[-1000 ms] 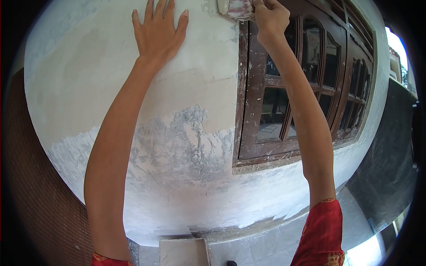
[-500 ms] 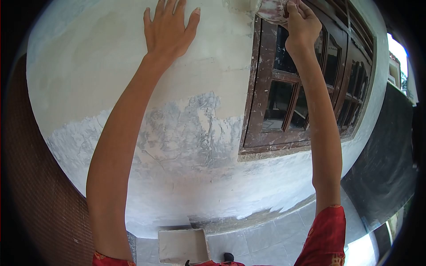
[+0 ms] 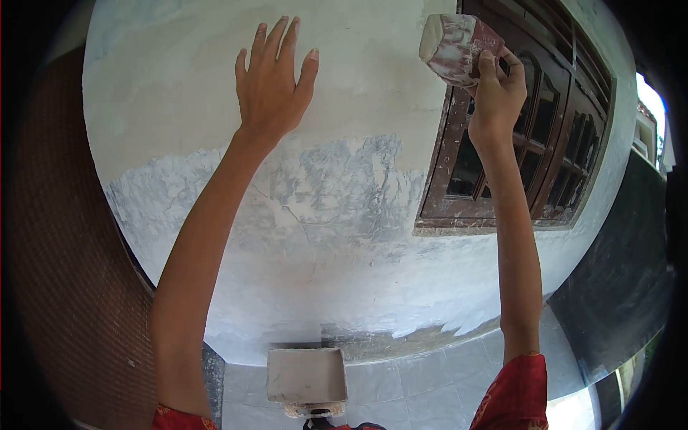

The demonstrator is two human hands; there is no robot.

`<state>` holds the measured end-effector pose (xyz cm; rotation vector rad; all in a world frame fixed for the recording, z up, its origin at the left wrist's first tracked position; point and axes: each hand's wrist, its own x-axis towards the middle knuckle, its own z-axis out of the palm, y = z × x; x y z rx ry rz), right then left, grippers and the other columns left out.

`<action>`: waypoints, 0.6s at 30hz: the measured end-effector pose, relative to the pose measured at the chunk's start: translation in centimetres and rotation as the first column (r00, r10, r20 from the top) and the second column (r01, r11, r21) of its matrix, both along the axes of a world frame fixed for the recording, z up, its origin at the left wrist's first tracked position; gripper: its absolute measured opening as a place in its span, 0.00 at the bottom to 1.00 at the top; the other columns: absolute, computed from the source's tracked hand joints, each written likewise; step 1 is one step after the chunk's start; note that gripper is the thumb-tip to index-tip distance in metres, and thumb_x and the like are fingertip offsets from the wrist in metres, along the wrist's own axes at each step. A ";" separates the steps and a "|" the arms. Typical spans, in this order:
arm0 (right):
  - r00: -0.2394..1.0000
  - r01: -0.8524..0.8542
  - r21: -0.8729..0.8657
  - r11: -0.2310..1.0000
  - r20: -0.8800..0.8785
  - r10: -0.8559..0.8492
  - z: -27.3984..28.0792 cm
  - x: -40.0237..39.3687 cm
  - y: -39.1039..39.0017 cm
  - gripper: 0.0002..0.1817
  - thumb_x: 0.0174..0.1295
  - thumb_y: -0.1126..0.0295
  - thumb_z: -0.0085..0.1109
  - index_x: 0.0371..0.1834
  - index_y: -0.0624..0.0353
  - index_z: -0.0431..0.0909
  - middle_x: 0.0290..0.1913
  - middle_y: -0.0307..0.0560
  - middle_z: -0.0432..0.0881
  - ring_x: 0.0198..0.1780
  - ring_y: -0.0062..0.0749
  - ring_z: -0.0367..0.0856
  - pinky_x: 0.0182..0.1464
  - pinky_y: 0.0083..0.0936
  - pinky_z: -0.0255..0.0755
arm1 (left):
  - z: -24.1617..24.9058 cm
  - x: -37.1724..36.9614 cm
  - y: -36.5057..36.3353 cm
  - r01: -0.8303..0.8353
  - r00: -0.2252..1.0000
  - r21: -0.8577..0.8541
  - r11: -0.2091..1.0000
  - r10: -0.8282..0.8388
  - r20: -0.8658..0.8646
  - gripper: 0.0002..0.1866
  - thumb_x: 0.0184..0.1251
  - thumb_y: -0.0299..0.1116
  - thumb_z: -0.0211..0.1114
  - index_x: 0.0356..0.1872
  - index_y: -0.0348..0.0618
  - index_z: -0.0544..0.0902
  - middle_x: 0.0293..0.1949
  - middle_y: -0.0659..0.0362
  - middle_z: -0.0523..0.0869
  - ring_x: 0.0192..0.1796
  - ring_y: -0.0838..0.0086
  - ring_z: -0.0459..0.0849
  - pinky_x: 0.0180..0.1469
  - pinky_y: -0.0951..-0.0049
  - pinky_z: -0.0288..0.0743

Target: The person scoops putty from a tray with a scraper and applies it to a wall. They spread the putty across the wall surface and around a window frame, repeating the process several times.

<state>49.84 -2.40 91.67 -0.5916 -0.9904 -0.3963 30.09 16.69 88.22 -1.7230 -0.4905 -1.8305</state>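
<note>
My left hand (image 3: 272,89) lies with its fingers spread against the pale wall (image 3: 344,79) at the upper left of the view. At the upper right, my right hand (image 3: 498,93) pinches a red scraper (image 3: 459,46) smeared with white and grey paste. A pale lump of paste sits on the scraper's left end, close to the wall beside the window's upper left corner. Rough grey and white patches (image 3: 344,179) cover the wall below my hands.
A brown wooden window (image 3: 466,168) with glass panes is set in the wall at the right. Low in the middle is a rectangular tray (image 3: 307,376) above grey floor tiles (image 3: 423,380). A brown woven surface (image 3: 64,251) stands left, a dark sheet (image 3: 620,265) right.
The view has shifted, so the window and wall sit farther right. More of the scraper now shows, and my right hand appears lower. The tray appears higher and slightly to the right.
</note>
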 end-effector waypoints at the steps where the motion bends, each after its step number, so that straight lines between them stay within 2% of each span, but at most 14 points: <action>1: 0.999 -0.030 -0.023 0.999 -0.011 0.030 -0.6 -0.6 -0.5 0.15 0.75 0.74 0.55 0.60 0.68 0.69 0.41 0.51 0.89 0.36 0.21 0.84 0.36 0.20 0.76 | -0.5 -1.0 -0.4 -0.021 1.000 0.004 1.000 0.021 0.003 0.30 0.79 0.49 0.51 0.75 0.47 0.70 0.76 0.55 0.71 0.80 0.56 0.61 0.78 0.43 0.49; 2: 0.998 -0.061 -0.046 0.997 -0.027 0.060 -1.3 -1.2 -0.9 0.16 0.76 0.74 0.53 0.62 0.68 0.66 0.41 0.50 0.89 0.35 0.18 0.83 0.35 0.20 0.75 | -1.1 -2.0 -0.8 -0.023 1.000 -0.033 0.999 0.022 -0.009 0.30 0.79 0.49 0.51 0.75 0.47 0.70 0.76 0.55 0.70 0.80 0.55 0.60 0.78 0.42 0.49; 3: 0.996 -0.077 -0.045 0.996 -0.038 0.075 -2.1 -1.8 -1.4 0.16 0.76 0.74 0.54 0.62 0.68 0.67 0.41 0.50 0.89 0.37 0.17 0.83 0.38 0.19 0.75 | -2.0 -3.0 -1.4 -0.024 0.999 -0.074 0.997 0.022 -0.028 0.30 0.79 0.50 0.51 0.75 0.47 0.70 0.76 0.54 0.69 0.81 0.54 0.59 0.78 0.41 0.49; 4: 0.995 -0.095 -0.043 0.995 -0.047 0.093 -2.9 -2.1 -1.9 0.16 0.76 0.74 0.54 0.62 0.68 0.67 0.41 0.50 0.89 0.37 0.17 0.83 0.38 0.19 0.75 | -2.9 -4.0 -2.1 -0.042 0.999 -0.073 0.996 0.040 -0.036 0.30 0.79 0.50 0.51 0.75 0.47 0.70 0.76 0.54 0.69 0.81 0.54 0.59 0.78 0.41 0.49; 6: 0.989 -0.137 -0.074 0.988 -0.071 0.132 -4.9 -2.5 -2.7 0.16 0.76 0.74 0.53 0.62 0.69 0.67 0.42 0.49 0.89 0.39 0.17 0.83 0.41 0.18 0.76 | -4.6 -5.8 -3.6 -0.124 0.990 -0.149 0.981 0.113 -0.084 0.30 0.83 0.49 0.44 0.79 0.50 0.63 0.79 0.56 0.64 0.83 0.56 0.55 0.79 0.42 0.46; 11: 0.972 -0.192 -0.167 0.967 -0.171 0.163 -10.4 -4.2 -4.4 0.16 0.78 0.74 0.51 0.64 0.68 0.66 0.45 0.49 0.88 0.43 0.19 0.84 0.49 0.20 0.79 | -9.8 -8.8 -7.1 -0.167 0.979 -0.262 0.951 0.128 -0.159 0.30 0.83 0.49 0.43 0.80 0.50 0.62 0.80 0.54 0.62 0.83 0.55 0.53 0.79 0.41 0.46; 15: 0.953 -0.235 -0.236 0.943 -0.248 0.175 -14.4 -5.7 -4.3 0.17 0.78 0.74 0.49 0.65 0.68 0.66 0.46 0.47 0.88 0.47 0.18 0.83 0.51 0.20 0.78 | -14.4 -11.1 -8.4 -0.180 0.968 -0.355 0.918 0.101 -0.231 0.30 0.84 0.48 0.42 0.80 0.48 0.60 0.80 0.54 0.62 0.83 0.54 0.52 0.79 0.41 0.46; 18: 0.945 -0.244 -0.284 0.927 -0.286 0.161 -17.2 -7.6 -4.1 0.16 0.78 0.74 0.50 0.65 0.68 0.69 0.41 0.42 0.87 0.43 0.15 0.81 0.48 0.18 0.76 | -17.7 -12.8 -8.5 -0.177 0.964 -0.428 0.886 0.068 -0.259 0.30 0.84 0.48 0.41 0.80 0.46 0.60 0.80 0.53 0.62 0.83 0.53 0.52 0.79 0.42 0.46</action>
